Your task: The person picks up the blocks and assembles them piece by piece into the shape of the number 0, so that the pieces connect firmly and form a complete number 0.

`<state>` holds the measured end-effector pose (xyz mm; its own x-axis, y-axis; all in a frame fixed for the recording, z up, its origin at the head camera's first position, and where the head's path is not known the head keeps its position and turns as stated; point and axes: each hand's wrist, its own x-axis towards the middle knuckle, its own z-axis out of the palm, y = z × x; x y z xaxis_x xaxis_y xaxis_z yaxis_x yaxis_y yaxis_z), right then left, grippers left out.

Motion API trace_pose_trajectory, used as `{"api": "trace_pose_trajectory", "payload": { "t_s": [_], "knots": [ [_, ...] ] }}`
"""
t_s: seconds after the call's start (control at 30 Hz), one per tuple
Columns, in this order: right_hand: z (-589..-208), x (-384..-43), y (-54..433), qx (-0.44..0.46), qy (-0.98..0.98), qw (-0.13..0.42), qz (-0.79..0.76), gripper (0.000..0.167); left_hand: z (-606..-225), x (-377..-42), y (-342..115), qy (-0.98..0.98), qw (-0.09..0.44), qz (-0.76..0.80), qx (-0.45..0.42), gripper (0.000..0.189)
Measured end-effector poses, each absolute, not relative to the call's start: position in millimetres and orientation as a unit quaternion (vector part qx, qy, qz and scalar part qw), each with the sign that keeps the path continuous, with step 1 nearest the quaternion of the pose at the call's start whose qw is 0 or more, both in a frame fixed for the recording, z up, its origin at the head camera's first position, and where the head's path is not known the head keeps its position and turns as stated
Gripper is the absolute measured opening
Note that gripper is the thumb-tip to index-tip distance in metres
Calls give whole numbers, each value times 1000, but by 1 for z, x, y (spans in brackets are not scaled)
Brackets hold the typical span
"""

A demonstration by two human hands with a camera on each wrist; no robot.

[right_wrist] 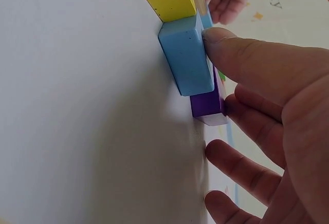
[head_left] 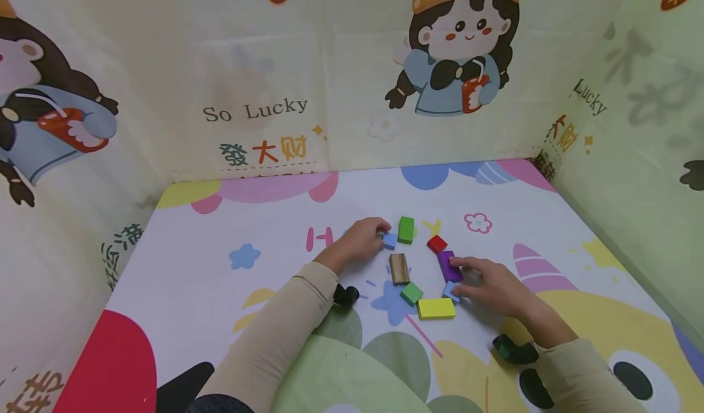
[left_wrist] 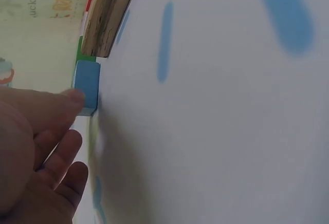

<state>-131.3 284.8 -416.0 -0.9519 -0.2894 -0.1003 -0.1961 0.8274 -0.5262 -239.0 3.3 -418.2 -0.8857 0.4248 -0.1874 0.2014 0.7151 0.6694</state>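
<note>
Small wooden blocks form a rough ring on the printed mat. At its left side, the thumb of my left hand (head_left: 360, 240) touches a light blue block (left_wrist: 88, 85). A green block (head_left: 406, 230) stands just beyond, and a wood-grain block (head_left: 399, 269) is nearer me. My right hand (head_left: 497, 285) is at the ring's right side. Its thumb touches another light blue block (right_wrist: 186, 57), while its index finger reaches a purple block (head_left: 450, 266). A red block (head_left: 437, 244) meets the purple block's far end. Nearest me are a yellow block (head_left: 436, 308) and a small green block (head_left: 411, 293).
The patterned mat (head_left: 192, 291) covers the tabletop. Printed cloth (head_left: 352, 95) hangs along the back and both sides. Dark pieces of wrist gear (head_left: 346, 295) show beside my sleeves.
</note>
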Motion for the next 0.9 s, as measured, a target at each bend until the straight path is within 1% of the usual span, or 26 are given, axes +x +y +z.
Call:
{"api": "trace_pose_trajectory", "payload": {
  "t_s": [0.17, 0.47, 0.9],
  "knots": [
    [-415, -132, 284, -127, 951, 90, -268, 60, -421, -239, 2, 906, 165, 353, 166, 41],
    [-415, -132, 285, -130, 951, 88, -267, 59, -418, -238, -1, 905, 178, 344, 176, 36],
    [-415, -131, 284, -119, 951, 97, -269, 61, -420, -239, -3, 905, 187, 333, 186, 38]
  ]
}}
